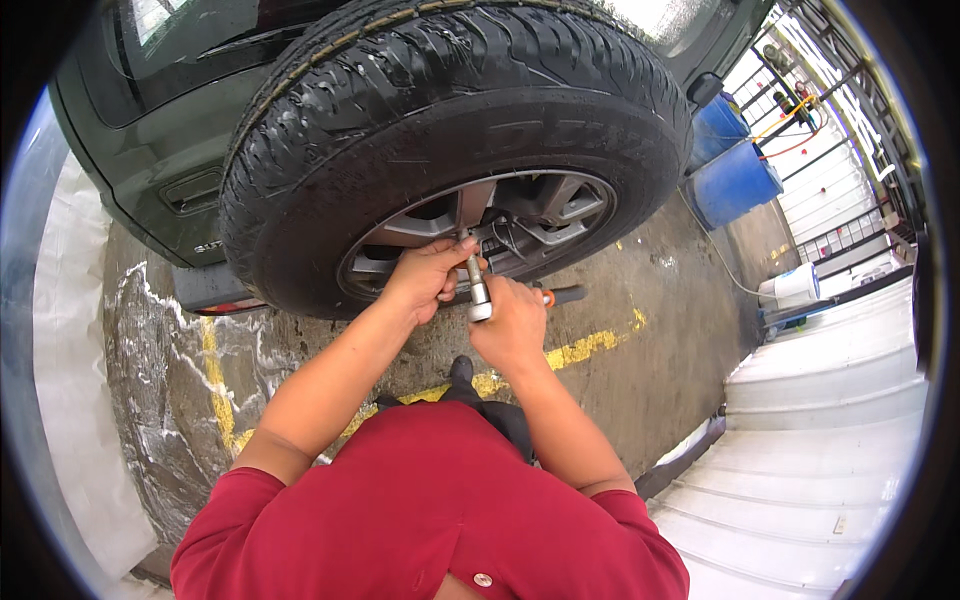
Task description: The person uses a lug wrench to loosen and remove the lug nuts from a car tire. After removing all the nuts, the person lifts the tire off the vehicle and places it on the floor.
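We had both hands at the wheel (pixel 475 203), whose big black tyre (pixel 320 195) was mounted against the back of a dark green car (pixel 140 150). Our left hand (pixel 425 272) was pinched around the upper part of a silver socket (pixel 474 268), its thumb and fingers closed on the metal near the wheel's spokes; we could not tell whether the socket's tip touched the wheel. Our right hand (pixel 512 318) was wrapped firmly round the ratchet wrench (pixel 480 308) just behind its head, and the wrench's black and orange handle stuck out to the right, past our knuckles. The socket and wrench sat in front of the lower part of the wheel, above the wet floor (pixel 650 400). Our red shirt (pixel 430 500) filled the near side, with a dark shoe (pixel 461 372) beyond it by a yellow line (pixel 585 350). Blue barrels (pixel 735 187) and a white bucket (pixel 793 287) stood off to the right.
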A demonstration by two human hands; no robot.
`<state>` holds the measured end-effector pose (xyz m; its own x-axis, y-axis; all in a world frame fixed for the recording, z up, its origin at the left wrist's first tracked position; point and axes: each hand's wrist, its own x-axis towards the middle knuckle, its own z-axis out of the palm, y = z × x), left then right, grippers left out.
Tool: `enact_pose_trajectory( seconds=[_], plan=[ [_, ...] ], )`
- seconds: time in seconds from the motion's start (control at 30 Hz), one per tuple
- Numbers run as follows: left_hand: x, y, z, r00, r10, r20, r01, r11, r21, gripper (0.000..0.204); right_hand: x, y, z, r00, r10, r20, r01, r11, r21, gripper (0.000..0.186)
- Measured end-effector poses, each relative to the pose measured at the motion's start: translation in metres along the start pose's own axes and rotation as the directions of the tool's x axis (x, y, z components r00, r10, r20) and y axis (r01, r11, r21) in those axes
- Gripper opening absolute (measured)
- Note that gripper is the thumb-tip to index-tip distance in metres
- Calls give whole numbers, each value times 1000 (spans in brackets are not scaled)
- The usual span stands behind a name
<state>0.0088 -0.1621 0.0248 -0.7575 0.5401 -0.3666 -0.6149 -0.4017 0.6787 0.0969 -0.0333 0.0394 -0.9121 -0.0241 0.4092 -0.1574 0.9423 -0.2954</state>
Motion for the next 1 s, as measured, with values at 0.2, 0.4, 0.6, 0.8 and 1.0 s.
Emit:
enact_pose_trajectory(
  seconds=[0.2, 0.4, 0.6, 0.8, 1.0],
  plan=[
    [9, -11, -1, 991, 23, 133, 8, 973, -230, 21, -8, -18, 12, 836, 333, 437, -464, 2, 886, 25],
    [-1, -2, 1, 998, 53, 31, -47, 985, -169, 21, 2, -4, -3, 1000, -12, -16, 11, 1000, -13, 30],
    [17, -12, -4, 997, 61, 48, -49, 976, -212, 17, -6, -8, 4, 907, 320, 274, -379, 334, 863, 27],
    [20, -11, -7, 981, 51, 185, 5, 957, -289, 24, -7, -9, 15, 825, 258, 503, -407, -344, 846, 29],
    [16, -6, -7, 999, 45, 3, -43, 979, -201, 23, -1, -4, 1, 998, 56, 40, -61, 989, 137, 31]
  ],
)
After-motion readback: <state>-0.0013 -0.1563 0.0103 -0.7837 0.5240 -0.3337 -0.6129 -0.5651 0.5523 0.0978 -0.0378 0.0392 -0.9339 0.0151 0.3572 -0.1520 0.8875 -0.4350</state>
